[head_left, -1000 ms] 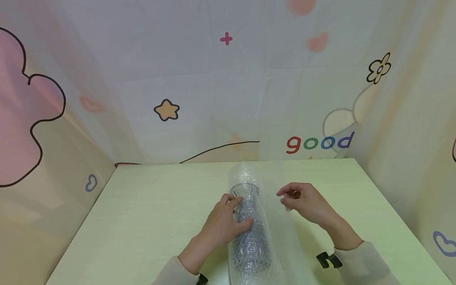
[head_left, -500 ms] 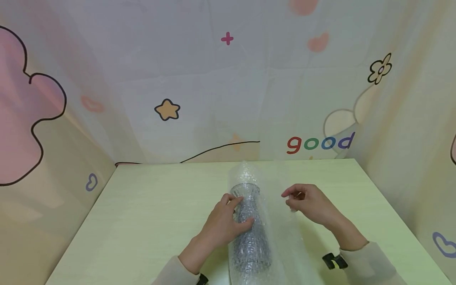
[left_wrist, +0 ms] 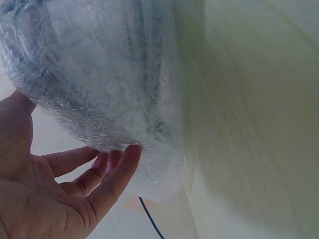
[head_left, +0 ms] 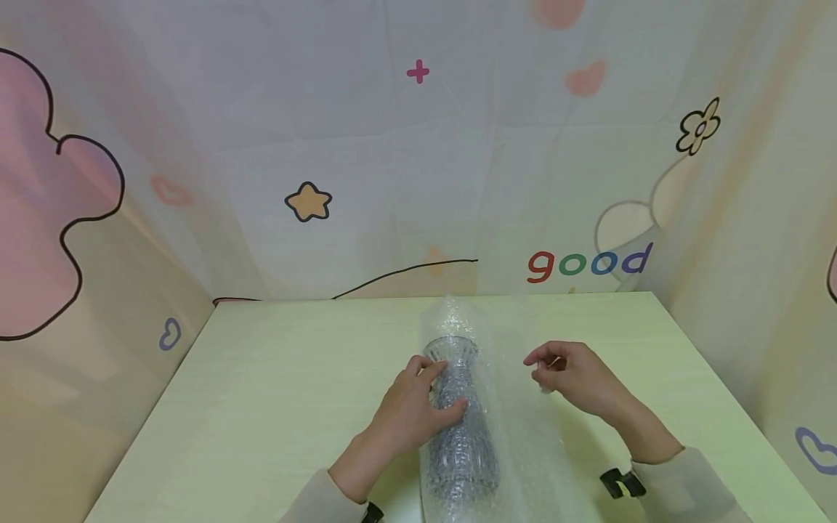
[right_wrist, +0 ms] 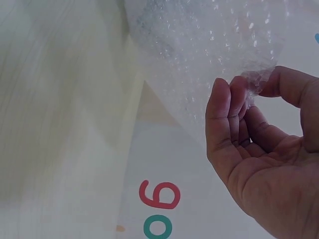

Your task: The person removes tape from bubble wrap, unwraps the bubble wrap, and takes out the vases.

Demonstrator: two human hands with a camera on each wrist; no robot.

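Note:
A clear, ribbed glass vase (head_left: 461, 436) with a flared rim lies inside bubble wrap (head_left: 451, 316) in the middle of the table, rim toward the back. My left hand (head_left: 408, 410) holds the vase through the wrap, thumb on top and fingers along its left side near the neck. In the left wrist view, the fingertips (left_wrist: 130, 154) touch the crinkled wrap. My right hand (head_left: 575, 378) pinches the loose edge of the bubble wrap between thumb and fingers, to the right of the vase. That pinched edge (right_wrist: 256, 82) is bunched up in the right wrist view.
The pale green table (head_left: 261, 392) reaches back to a printed curtain (head_left: 366, 145), which also stands along both sides. A flap of bubble wrap (head_left: 523, 436) spreads right of the vase toward the front edge. A black band (head_left: 623, 483) sits at the right sleeve.
My right hand has moved a little to the right and toward the front, drawing the wrap's loose edge away from the vase. My left hand has stayed in place on the vase.

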